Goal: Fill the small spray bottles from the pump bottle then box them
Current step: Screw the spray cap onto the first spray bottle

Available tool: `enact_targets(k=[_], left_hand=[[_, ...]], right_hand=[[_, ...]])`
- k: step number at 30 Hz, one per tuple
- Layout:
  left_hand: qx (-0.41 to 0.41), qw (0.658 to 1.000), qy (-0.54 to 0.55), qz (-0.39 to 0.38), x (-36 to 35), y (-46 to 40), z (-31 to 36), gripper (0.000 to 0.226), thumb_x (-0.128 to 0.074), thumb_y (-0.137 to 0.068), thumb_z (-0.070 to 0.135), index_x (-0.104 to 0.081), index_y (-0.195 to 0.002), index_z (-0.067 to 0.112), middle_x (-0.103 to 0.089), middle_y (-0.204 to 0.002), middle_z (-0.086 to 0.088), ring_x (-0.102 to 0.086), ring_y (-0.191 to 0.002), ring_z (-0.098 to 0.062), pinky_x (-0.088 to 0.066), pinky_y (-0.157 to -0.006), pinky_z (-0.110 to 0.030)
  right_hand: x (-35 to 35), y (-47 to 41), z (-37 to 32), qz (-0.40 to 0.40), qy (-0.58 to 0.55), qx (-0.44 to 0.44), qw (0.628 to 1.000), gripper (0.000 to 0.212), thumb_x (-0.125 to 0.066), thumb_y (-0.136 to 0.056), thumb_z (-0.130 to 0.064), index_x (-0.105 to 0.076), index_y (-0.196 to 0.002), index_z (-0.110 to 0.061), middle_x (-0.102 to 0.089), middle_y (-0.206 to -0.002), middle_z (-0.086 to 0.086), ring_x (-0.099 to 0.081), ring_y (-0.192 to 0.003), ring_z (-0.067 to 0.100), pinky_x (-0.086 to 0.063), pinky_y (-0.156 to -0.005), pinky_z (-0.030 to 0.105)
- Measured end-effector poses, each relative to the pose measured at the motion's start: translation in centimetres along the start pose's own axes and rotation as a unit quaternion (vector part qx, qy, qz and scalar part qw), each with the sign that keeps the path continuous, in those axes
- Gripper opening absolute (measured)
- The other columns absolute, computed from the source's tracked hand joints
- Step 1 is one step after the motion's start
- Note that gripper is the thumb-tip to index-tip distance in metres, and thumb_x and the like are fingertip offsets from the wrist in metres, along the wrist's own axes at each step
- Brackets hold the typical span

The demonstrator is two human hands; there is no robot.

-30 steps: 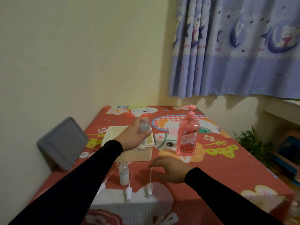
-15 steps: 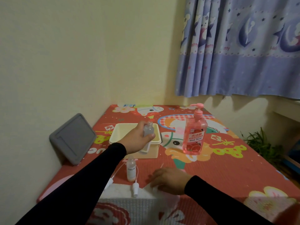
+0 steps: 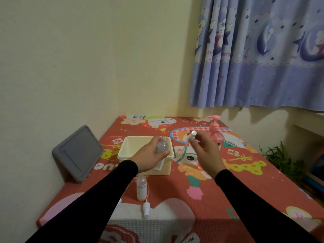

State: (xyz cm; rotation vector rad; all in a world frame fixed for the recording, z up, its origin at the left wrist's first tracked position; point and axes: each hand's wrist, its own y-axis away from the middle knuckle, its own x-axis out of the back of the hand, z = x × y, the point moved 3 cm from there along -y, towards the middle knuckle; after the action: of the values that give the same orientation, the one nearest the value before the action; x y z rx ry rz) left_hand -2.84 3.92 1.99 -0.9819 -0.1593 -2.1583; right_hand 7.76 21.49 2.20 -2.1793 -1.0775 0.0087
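Clear open spray bottle (image 3: 162, 146) upright in the left hand (image 3: 149, 157); white spray cap (image 3: 192, 135) pinched by the right hand (image 3: 206, 151), pink pump bottle (image 3: 216, 135) just behind it.

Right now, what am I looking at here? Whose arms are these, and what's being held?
No machine here: a person wears a camera on the head, so you see their own arms from above. The left hand holds a small clear bottle over a cream box. The right hand holds a white spray cap with its thin tube. Behind stands a pink pump bottle. Nearer lie another small bottle and a loose spray cap, on a red patterned mat.
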Motion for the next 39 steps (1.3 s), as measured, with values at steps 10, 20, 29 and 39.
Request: enact_targets(k=[10, 20, 29, 39], left_hand=[[-0.008, 1.0, -0.009, -0.002, -0.8, -0.3, 0.1, 0.044, -0.056, -0.094, 0.041, -0.04, -0.132, 0.027, -0.063, -0.105, -0.007, -0.061, -0.095, -0.021, -0.047, -0.086, -0.032], [-0.019, 1.0, -0.006, -0.009, -1.2, -0.5, 0.6, 0.046, -0.058, -0.091, 0.045, -0.041, -0.13, 0.028, -0.064, -0.11, 0.0, -0.063, -0.096, -0.015, -0.051, -0.089, -0.036], [-0.023, 1.0, 0.002, -0.01, -1.3, -0.5, 0.8, 0.043, -0.058, -0.092, 0.043, -0.042, -0.128, 0.026, -0.064, -0.111, 0.003, -0.064, -0.097, -0.013, -0.052, -0.087, -0.034], [-0.044, 0.999, 0.027, -0.006, -1.5, -0.6, 1.2, 0.046, -0.061, -0.091, 0.042, -0.042, -0.13, 0.026, -0.062, -0.115, 0.005, -0.061, -0.1, -0.01, -0.05, -0.09, -0.032]], right_hand=[[2.3, -2.7, -2.7, 0.144, -0.24, -0.033, 0.96, 0.025, -0.053, -0.098, -0.023, -0.061, -0.118, -0.01, -0.069, -0.11, 0.001, -0.064, -0.105, 0.012, -0.05, -0.094, 0.029], [1.0, -2.4, -3.8, 0.108, -0.25, -0.01, 0.962, 0.026, -0.052, -0.099, -0.019, -0.06, -0.12, -0.005, -0.069, -0.105, -0.002, -0.065, -0.102, 0.008, -0.052, -0.092, 0.025], [1.3, -2.2, -4.7, 0.09, -0.246, 0.009, 0.965, 0.021, -0.053, -0.097, -0.02, -0.062, -0.115, -0.017, -0.071, -0.104, -0.007, -0.066, -0.104, 0.007, -0.052, -0.093, 0.024], [-0.7, -1.5, -3.0, 0.003, -0.197, -0.027, 0.98, 0.021, -0.053, -0.098, -0.016, -0.062, -0.115, -0.009, -0.071, -0.098, -0.007, -0.065, -0.096, 0.005, -0.052, -0.088, 0.023]])
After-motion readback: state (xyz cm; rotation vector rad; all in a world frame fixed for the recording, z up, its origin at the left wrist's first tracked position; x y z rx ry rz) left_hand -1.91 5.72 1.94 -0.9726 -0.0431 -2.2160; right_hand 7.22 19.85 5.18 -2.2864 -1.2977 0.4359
